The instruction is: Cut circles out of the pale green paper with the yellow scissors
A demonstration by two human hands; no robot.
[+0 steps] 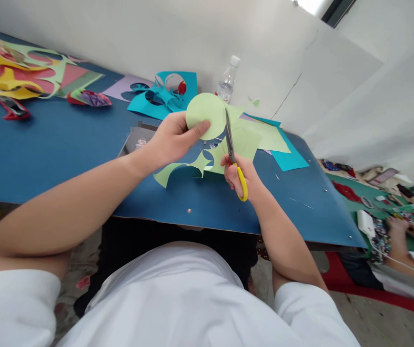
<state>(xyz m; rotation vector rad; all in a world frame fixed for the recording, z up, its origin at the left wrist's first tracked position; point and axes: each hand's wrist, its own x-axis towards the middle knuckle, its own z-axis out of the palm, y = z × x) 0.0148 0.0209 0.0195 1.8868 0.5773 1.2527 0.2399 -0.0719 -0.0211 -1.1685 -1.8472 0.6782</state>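
Between the thumb and fingers of my left hand (pixel 178 136) is a round light-green paper disc (pixel 204 110), held up above the table. My right hand (pixel 242 174) grips yellow-handled scissors (pixel 229 137), their blades pointing up and away along the disc's right edge. The blades look nearly closed; whether they bite into paper is hard to tell. A light-green paper scrap (pixel 234 112) juts out just behind the blades. Under my hands lies a light-green sheet (pixel 218 156) with round cutouts, its left end curling up.
A clear bottle (pixel 227 81) stands by the wall. Turquoise cut paper (pixel 189 82), stacked sheets (pixel 290 159), colourful scraps (pixel 44 72) and a red stapler-like tool (pixel 13 108) lie on the blue table (pixel 84 135). Another person's hands (pixel 400 226) work at a green table on the right.
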